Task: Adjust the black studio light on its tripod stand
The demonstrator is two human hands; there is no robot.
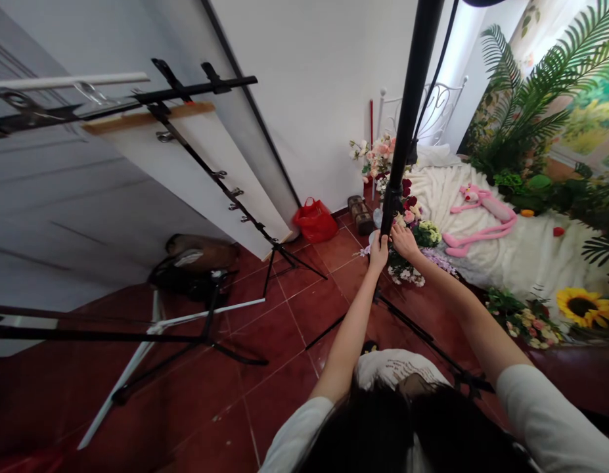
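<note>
A black light stand (pixel 406 108) rises in front of me, its pole leaning slightly and running out of the top of the view. My left hand (pixel 380 251) is closed around the pole just below a collar. Beside it, my right hand (pixel 403 240) has its fingers pressed together against the right side of the pole at about the same height. What lies under those fingertips, perhaps a knob, is hidden. A thin black cable (pixel 435 75) hangs along the upper pole. The stand's legs (pixel 416 328) spread over the floor below my forearms.
Left stand a backdrop stand with clips (pixel 198 154), a white board (pixel 186 171) and white tripod legs (pixel 205 313). A red bag (pixel 316 221) sits by the wall. Right, a white furry cover (pixel 535 259) carries a pink plush toy (pixel 491 209); artificial flowers (pixel 427 233) and palm leaves (pixel 545 85) surround it.
</note>
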